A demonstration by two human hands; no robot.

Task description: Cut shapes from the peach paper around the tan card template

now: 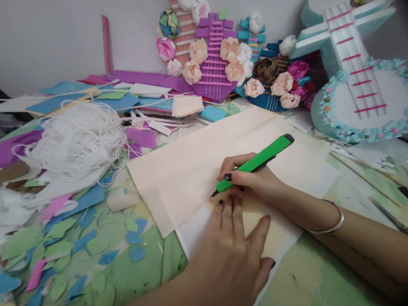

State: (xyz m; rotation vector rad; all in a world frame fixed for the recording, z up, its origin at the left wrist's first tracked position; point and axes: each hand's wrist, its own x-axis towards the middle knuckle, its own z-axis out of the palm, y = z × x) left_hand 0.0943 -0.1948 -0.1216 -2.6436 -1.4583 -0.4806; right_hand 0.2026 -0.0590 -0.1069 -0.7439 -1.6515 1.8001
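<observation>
My right hand [260,181] grips a thick green marker pen [253,163] with a dark tip, held tilted. The tip is at or just above a large pale cream sheet of paper [177,169]; I cannot tell whether it touches. My left hand [230,255] lies with fingers spread over the sheets, its fingertips close to the pen's tip. A white sheet [187,230] shows under the cream one, and a pale yellow piece [274,237] lies beneath my hands, partly hidden by them.
A tangle of white string [77,140] and coloured paper scraps [100,238] lie at left. Several paper-decorated guitar models, including a purple one [215,61] and a light-blue one [361,77], stand at the back and right. Scissors [397,219] lie near the right forearm.
</observation>
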